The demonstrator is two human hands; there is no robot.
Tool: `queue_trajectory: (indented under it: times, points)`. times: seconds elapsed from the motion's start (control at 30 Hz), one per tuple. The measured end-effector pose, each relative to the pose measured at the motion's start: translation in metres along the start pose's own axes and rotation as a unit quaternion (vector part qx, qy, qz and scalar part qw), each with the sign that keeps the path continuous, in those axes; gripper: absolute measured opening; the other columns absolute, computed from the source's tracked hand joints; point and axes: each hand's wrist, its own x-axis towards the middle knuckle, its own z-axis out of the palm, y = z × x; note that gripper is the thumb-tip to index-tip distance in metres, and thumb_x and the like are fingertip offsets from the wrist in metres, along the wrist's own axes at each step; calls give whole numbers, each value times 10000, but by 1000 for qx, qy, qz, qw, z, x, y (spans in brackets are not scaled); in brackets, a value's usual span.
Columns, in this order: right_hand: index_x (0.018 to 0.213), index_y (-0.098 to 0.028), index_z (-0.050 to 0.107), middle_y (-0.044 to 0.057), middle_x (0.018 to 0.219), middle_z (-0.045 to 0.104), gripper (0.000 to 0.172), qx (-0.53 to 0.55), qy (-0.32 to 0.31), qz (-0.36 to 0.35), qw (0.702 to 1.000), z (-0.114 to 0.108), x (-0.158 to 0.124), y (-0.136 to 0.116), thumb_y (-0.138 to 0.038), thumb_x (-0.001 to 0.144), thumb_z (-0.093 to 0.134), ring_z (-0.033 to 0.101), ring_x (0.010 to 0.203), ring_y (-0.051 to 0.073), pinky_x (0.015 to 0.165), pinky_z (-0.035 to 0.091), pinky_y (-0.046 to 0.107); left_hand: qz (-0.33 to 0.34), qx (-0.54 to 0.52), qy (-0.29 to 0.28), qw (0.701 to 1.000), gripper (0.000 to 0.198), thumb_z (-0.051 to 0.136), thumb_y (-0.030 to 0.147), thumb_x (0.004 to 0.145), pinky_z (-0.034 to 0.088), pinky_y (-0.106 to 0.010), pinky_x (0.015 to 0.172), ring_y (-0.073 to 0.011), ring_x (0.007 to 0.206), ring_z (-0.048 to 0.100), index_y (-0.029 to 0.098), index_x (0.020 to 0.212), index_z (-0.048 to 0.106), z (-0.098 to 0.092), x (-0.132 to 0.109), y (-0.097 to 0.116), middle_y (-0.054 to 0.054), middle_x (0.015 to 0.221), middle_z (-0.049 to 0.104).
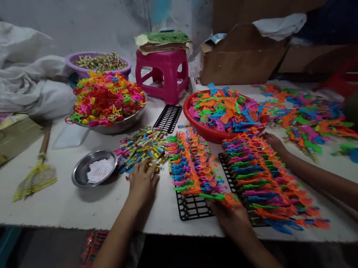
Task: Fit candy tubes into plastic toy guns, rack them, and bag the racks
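Observation:
My left hand lies flat, fingers apart, on the near edge of a pile of small colourful tubes. My right hand is at the table's front edge, pinching a green and orange plastic toy piece at the near end of a black grid rack. Rows of coloured plastic pieces fill that rack. A second rack to the right carries more rows. Another person's hand reaches in from the right and touches the far end of those rows.
A red basin of mixed plastic pieces stands behind the racks, with loose pieces spread to its right. At the left are a small steel dish, a steel bowl of coloured rings, a hand broom, a spare rack and a pink stool.

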Motion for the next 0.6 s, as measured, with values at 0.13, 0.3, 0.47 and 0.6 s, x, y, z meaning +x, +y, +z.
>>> queue_trajectory:
  times: [0.13, 0.3, 0.47, 0.6]
  points:
    - [701, -212, 669, 35, 665, 622, 190, -76, -26, -23, 997, 1, 7, -9, -314, 766, 522, 551, 666, 188, 623, 427, 287, 13, -4, 6, 1000, 303, 486, 303, 813, 382, -429, 848, -276, 1048, 446, 245, 1095, 581, 4, -12, 2, -91, 1146, 545]
    - [758, -206, 660, 44, 707, 628, 269, -89, 48, -48, 994, 6, 2, -7, -426, 787, 509, 560, 685, 193, 637, 429, 297, -51, -3, 58, 997, 474, 544, 426, 757, 380, -431, 852, -284, 1053, 435, 214, 1179, 506, -7, -32, -2, -123, 1174, 481]
    - [716, -177, 628, 63, 676, 627, 297, -105, 86, -133, 982, -5, -11, -9, -371, 849, 446, 561, 662, 199, 639, 413, 322, -86, -6, 44, 995, 538, 585, 490, 697, 399, -427, 847, -293, 1023, 445, 185, 1136, 524, -18, -52, -10, -129, 1112, 482]
    - [772, -190, 615, 35, 678, 636, 214, -61, 53, -158, 984, -26, -15, -22, -298, 853, 449, 579, 629, 175, 613, 429, 302, -60, -46, 29, 997, 501, 604, 426, 706, 401, -402, 872, -271, 1037, 449, 179, 1132, 510, -20, -59, -21, -115, 1114, 472]
